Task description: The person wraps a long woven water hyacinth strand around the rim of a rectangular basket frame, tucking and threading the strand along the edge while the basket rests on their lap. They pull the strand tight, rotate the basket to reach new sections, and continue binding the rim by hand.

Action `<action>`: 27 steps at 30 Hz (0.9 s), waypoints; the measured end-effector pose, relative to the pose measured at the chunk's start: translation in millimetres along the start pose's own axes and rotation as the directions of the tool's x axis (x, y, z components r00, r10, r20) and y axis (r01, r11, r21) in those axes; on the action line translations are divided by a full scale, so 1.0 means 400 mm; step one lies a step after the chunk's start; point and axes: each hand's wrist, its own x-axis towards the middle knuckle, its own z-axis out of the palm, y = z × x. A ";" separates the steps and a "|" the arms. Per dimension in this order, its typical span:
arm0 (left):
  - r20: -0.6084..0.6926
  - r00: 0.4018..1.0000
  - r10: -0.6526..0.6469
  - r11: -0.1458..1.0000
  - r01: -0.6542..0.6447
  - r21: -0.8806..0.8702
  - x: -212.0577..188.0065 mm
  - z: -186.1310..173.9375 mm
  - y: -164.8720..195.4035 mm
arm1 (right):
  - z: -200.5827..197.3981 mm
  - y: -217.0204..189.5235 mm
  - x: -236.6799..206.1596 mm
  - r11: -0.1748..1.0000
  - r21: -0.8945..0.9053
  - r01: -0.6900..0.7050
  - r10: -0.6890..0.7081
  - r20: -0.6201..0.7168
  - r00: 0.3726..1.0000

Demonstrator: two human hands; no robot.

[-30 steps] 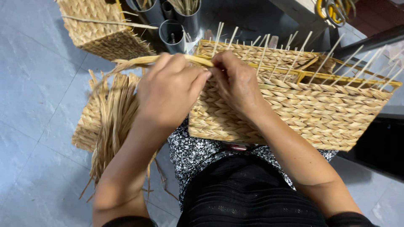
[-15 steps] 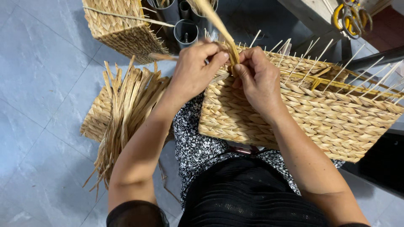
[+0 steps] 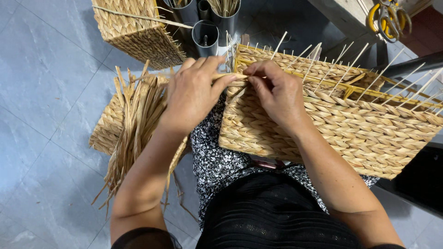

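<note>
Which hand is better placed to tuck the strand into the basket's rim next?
Probably the right hand: its fingertips pinch the strand right at the basket rim. The left hand holds the strand farther out, beside the loose straw bundle.

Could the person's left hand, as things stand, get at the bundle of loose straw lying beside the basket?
Probably yes: the left hand is just beside the loose straw bundle, with nothing between, though its fingers now pinch a strand.

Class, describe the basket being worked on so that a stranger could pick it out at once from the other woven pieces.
Start at the person's lap, with its black-and-white patterned cloth. Resting on it is the large rectangular basket of braided straw, with both hands, left and right, at its near corner. Unlike the other straw basket on the floor, thin pale stakes bristle from its rim.
</note>
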 end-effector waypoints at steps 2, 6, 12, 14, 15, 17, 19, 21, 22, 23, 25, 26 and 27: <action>0.139 0.988 -0.063 0.998 0.065 -0.013 0.009 -0.011 -0.014 | 0.003 0.005 0.001 0.987 0.074 -0.143 0.144 -0.007 0.990; 0.187 0.979 -0.080 0.997 0.078 0.016 0.014 -0.023 -0.022 | 0.015 0.013 0.000 0.995 0.011 -0.101 0.102 -0.057 0.993; -0.041 0.978 0.206 0.978 -0.204 0.050 -0.013 -0.012 0.034 | 0.013 0.025 0.005 0.995 0.029 -0.096 0.098 -0.060 0.993; -0.049 0.961 0.273 0.959 -0.268 0.088 -0.017 0.002 0.053 | 0.008 0.025 0.005 0.982 0.052 -0.181 0.182 -0.023 0.983; -0.018 0.966 0.256 0.961 -0.253 0.107 -0.017 0.006 0.056 | 0.005 0.023 0.007 0.973 0.064 -0.221 0.222 -0.004 0.975; 0.075 0.977 0.200 0.973 -0.207 0.104 -0.010 0.012 0.051 | -0.009 0.017 0.004 0.992 -0.017 -0.126 0.125 -0.076 0.989; 0.199 0.972 0.123 0.989 -0.137 0.059 0.002 0.012 0.035 | -0.021 0.004 -0.003 0.994 -0.097 -0.050 0.037 -0.127 0.991; 0.263 0.962 0.072 0.997 -0.066 -0.030 0.015 0.007 0.020 | -0.028 -0.012 -0.011 0.985 -0.171 0.008 -0.035 -0.158 0.987; 0.295 0.954 0.048 0.997 -0.028 -0.072 0.020 0.002 0.014 | -0.027 -0.018 -0.011 0.984 -0.163 0.078 -0.094 -0.096 0.991; 0.244 0.965 0.097 0.994 -0.081 -0.078 0.025 -0.004 0.011 | -0.024 -0.024 -0.011 0.978 -0.151 0.147 -0.153 -0.034 0.988; 0.139 0.971 0.195 0.980 -0.185 -0.080 0.032 -0.021 0.010 | -0.012 -0.029 -0.004 0.968 -0.144 0.208 -0.207 0.021 0.978; 0.062 0.972 0.228 0.973 -0.226 -0.046 0.030 -0.031 0.013 | -0.001 -0.028 0.002 0.968 -0.154 0.200 -0.200 0.015 0.980; -0.016 0.964 0.264 0.964 -0.264 -0.008 0.026 -0.045 0.016 | 0.005 -0.026 0.008 0.967 -0.164 0.194 -0.195 0.008 0.981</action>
